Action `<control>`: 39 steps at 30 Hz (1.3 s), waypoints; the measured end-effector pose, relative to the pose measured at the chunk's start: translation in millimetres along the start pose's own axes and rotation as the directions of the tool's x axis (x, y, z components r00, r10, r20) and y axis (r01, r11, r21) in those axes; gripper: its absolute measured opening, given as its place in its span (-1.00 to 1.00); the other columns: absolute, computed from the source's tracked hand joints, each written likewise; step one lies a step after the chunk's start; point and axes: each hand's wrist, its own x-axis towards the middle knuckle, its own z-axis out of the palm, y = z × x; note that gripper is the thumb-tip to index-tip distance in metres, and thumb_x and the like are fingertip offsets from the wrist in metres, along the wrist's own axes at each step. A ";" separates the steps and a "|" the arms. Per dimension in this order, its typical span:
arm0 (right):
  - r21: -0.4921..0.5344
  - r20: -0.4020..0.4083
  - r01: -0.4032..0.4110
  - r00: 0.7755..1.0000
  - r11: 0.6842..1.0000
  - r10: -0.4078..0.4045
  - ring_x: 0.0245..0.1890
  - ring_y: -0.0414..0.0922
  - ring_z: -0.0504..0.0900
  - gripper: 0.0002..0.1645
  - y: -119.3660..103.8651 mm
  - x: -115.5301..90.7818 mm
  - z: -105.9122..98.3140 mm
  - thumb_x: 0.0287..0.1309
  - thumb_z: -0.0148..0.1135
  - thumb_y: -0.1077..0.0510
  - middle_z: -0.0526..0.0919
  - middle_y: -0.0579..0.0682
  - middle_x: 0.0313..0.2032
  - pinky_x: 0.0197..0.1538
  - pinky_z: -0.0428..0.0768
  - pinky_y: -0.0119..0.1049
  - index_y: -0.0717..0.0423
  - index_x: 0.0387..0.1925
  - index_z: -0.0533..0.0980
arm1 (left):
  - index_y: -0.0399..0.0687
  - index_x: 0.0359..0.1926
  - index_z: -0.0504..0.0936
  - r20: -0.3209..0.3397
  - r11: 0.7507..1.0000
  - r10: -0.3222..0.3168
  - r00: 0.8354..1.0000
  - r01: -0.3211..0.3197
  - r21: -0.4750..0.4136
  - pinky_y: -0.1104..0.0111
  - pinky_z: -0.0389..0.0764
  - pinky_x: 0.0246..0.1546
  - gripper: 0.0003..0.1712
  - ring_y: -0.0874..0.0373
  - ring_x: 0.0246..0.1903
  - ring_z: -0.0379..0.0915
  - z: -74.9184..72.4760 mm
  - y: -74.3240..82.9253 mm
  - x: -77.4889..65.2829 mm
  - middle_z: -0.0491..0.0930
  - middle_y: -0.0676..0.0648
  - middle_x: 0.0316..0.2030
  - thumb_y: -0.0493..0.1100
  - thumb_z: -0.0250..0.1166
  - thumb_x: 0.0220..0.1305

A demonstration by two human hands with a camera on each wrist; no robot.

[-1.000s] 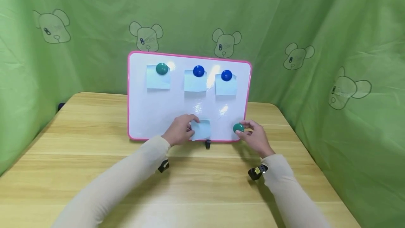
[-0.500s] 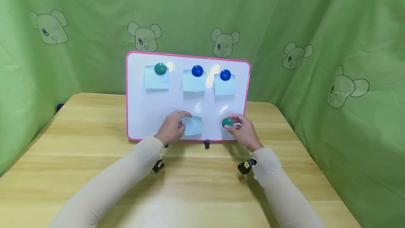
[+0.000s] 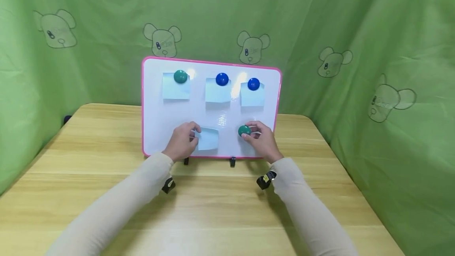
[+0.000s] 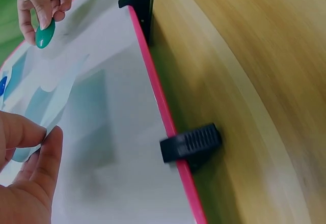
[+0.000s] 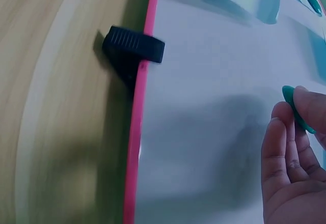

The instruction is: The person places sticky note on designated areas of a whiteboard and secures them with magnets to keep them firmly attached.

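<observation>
My left hand (image 3: 181,141) pinches a light blue sticky note (image 3: 208,139) by its left edge, in front of the lower part of the whiteboard (image 3: 167,119). In the left wrist view the note (image 4: 57,102) stands off the board, its shadow falling on the white surface. Between thumb and fingers my right hand (image 3: 263,140) holds a round green magnet (image 3: 244,130), farther right before the board. The right wrist view shows that magnet (image 5: 297,109) edge-on, apart from the board. Higher up, a green magnet (image 3: 180,76) and two blue magnets, left (image 3: 222,79) and right (image 3: 253,84), hold three more notes.
The pink-framed board leans upright on black stand feet, one left (image 3: 186,161) and one right (image 3: 232,162), on a wooden table (image 3: 213,208). A green curtain (image 3: 213,7) with bear drawings hangs behind and at both sides.
Both hands have moved left and slightly up along the board. The left carries the sticky note, the right the green magnet. The upper notes and magnets stay put.
</observation>
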 end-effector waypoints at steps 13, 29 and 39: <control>0.031 0.019 0.024 1.000 0.999 -0.025 -0.18 -0.03 0.58 -0.59 -16.5 11.0 35.0 0.11 0.38 0.21 0.61 0.07 -0.12 -0.07 0.59 -0.17 0.02 0.02 0.53 | -0.21 -0.07 0.54 -0.081 0.999 -0.027 0.996 0.029 0.023 0.12 0.56 -0.03 -0.69 -0.09 -0.14 0.47 -15.8 -23.5 -7.2 0.51 -0.21 -0.12 -0.46 0.19 0.14; -0.012 0.056 0.136 0.989 0.991 -0.135 -0.27 -0.08 0.58 -0.61 -32.3 9.6 68.7 0.12 0.36 0.26 0.64 0.04 -0.20 -0.15 0.59 -0.24 0.06 0.02 0.55 | -0.21 -0.02 0.51 -0.148 0.992 -0.122 0.982 0.126 0.023 0.14 0.56 -0.13 -0.61 -0.09 -0.18 0.40 -34.1 -35.7 -18.1 0.42 -0.22 -0.17 -0.42 0.30 0.09; -0.014 0.057 0.180 0.982 0.983 -0.179 -0.29 -0.10 0.59 -0.60 -42.7 12.7 83.4 0.14 0.35 0.25 0.63 0.03 -0.20 -0.16 0.62 -0.26 0.08 0.03 0.53 | -0.24 0.02 0.51 -0.162 0.987 -0.159 0.974 0.160 -0.005 0.15 0.58 -0.11 -0.57 -0.09 -0.15 0.44 -35.1 -33.4 -16.5 0.37 -0.24 -0.11 -0.42 0.33 0.08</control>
